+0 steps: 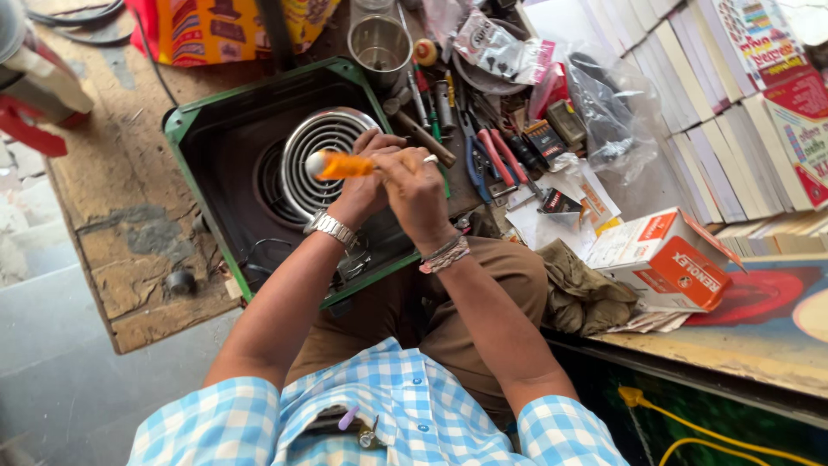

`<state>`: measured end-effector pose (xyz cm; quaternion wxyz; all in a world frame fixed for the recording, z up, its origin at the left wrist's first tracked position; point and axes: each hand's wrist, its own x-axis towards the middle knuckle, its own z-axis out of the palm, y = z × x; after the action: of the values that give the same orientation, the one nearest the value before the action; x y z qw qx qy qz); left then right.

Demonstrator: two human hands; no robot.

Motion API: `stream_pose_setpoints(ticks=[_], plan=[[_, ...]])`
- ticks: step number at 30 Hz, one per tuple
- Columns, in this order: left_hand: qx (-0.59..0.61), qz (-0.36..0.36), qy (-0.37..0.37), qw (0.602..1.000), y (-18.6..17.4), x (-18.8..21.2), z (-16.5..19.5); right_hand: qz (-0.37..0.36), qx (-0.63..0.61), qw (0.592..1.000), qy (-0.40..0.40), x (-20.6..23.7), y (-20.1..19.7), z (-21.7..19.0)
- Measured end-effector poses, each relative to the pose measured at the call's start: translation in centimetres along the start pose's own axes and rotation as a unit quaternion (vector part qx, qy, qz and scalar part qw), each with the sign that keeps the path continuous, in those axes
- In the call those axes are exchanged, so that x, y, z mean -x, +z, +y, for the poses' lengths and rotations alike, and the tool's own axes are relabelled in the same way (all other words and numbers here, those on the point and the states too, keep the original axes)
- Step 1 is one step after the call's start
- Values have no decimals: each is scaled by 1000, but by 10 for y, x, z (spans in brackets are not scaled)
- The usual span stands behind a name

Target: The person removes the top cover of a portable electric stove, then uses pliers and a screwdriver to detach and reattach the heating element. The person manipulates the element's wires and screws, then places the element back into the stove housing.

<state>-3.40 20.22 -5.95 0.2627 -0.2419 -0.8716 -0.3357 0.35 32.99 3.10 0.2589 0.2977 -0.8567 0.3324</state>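
Observation:
My right hand (416, 197) grips a screwdriver with an orange handle (343, 165), held level above a green electric stove (191, 118). My left hand (364, 185), with a metal watch at the wrist, lies under the right hand and touches the tool near its shaft. Both hands hover over the stove's dark top, just right of the silver coil ring (312, 141). The screwdriver's tip is hidden behind my fingers.
A steel cup (379, 45) stands behind the stove. Pliers with red handles (493, 157), small tools and plastic bags lie to the right. A white and orange box (668, 263), a rag (583, 289) and stacked books (733, 112) fill the right side.

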Motion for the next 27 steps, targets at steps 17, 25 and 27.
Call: stream_pose_setpoints(ticks=[17, 25, 27], plan=[[31, -67, -52, 996, -18, -15, 21, 90, -277, 934, 205, 12, -67, 89], [53, -69, -27, 996, -19, -10, 14, 145, -408, 865, 254, 44, -55, 106], [30, -75, -35, 996, -19, -10, 15, 147, -393, 874, 245, 45, -55, 105]])
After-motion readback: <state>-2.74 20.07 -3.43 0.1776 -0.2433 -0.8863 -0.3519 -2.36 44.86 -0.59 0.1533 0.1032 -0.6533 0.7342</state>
